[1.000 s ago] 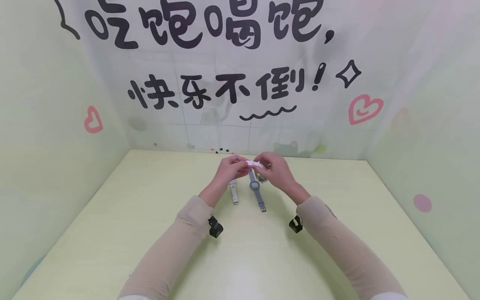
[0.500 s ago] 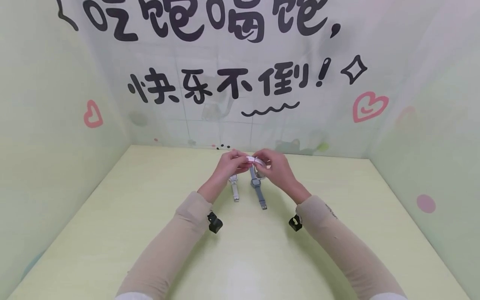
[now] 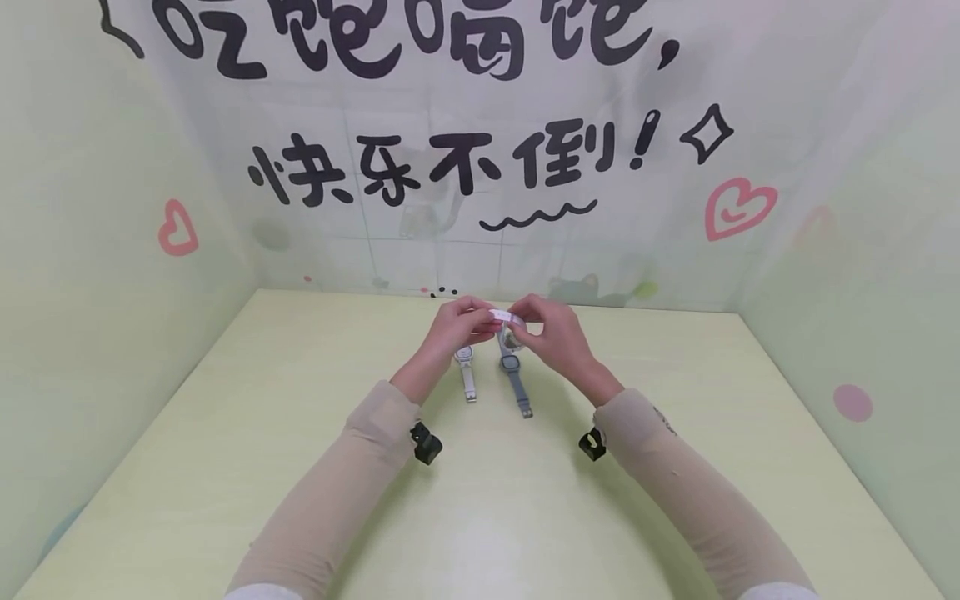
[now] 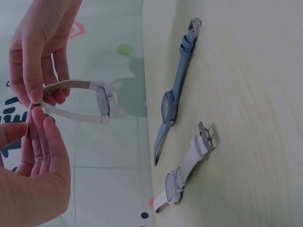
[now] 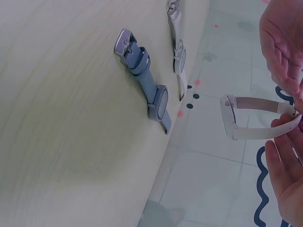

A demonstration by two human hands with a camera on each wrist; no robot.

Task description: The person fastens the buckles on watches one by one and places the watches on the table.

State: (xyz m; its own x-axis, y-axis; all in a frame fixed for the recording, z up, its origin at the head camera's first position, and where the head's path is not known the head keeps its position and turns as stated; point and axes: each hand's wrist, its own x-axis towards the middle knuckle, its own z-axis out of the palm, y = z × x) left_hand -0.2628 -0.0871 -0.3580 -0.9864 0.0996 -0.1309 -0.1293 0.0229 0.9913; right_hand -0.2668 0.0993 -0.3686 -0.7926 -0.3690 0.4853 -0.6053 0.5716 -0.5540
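Aloft: one pale watch (image 4: 78, 101), strap ends pinched by my left hand (image 3: 454, 328) and right hand (image 3: 551, 333); on desk (image 3: 495, 492), grey watch (image 3: 513, 379), white watch (image 3: 467, 371).

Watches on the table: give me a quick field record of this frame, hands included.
held item: white watch, lifted above the table, strap ends brought together
left hand: pinches the strap ends
right hand: pinches the same strap ends from the other side
on table: grey-blue watch, lying flat, strap open
on table: second white watch, lying flat beside the grey-blue one, apart from it
surface: pale yellow-green table
backdrop: printed wall sheet with black characters and pink hearts
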